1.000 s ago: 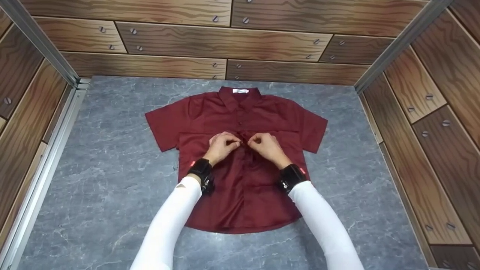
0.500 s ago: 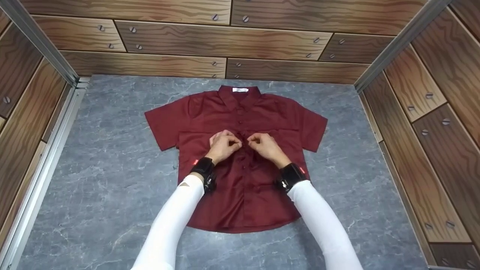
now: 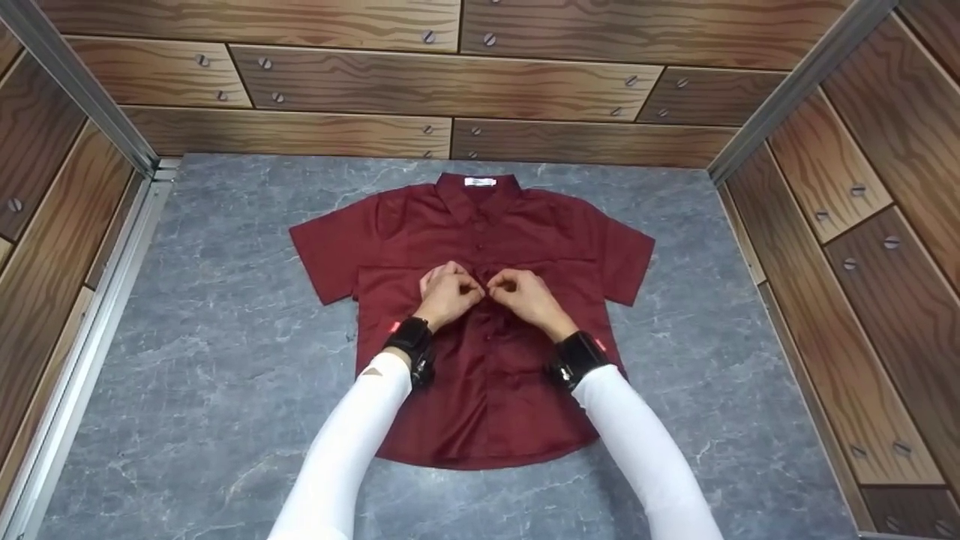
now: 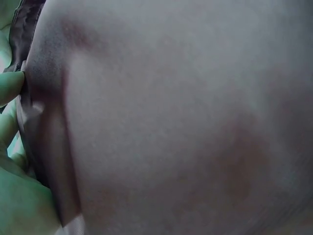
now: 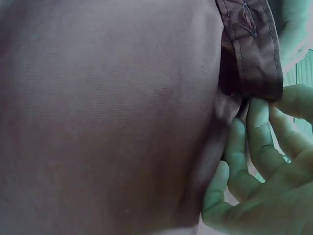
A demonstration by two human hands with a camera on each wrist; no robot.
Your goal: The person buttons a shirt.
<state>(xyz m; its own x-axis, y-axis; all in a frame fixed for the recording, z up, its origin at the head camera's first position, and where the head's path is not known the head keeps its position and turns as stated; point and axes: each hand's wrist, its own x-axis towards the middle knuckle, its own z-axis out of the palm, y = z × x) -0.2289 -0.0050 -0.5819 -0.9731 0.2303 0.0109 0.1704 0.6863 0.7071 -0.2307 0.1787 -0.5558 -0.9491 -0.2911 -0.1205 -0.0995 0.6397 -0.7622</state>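
Observation:
A dark red short-sleeved shirt (image 3: pixel 420 232) lies flat, front side up, collar (image 3: pixel 480 199) at the far end. At mid-chest my left hand (image 3: pixel 448 294) pinches the front placket between thumb and fingers. Close beside it, my right hand (image 3: pixel 525 298) pinches the placket's other side. In the right wrist view the stitched placket (image 5: pixel 259 58) is lifted, a buttonhole (image 5: pixel 248 20) showing near the top, with the fingertips at its edge. In the left wrist view, blurred cloth (image 4: pixel 161 117) fills most of the picture. The button between my fingers is hidden.
The shirt rests on a grey marbled tabletop (image 3: pixel 225 360). Wood-patterned panels (image 3: pixel 450 82) stand at the back and both sides, with metal rails (image 3: pixel 97 330) along the left edge. Further buttons (image 3: pixel 488 337) run down the shirt front.
My right hand has shifted slightly left, bringing its fingertips nearer to the left hand's. My left hand moved slightly. The shirt lies in the same place.

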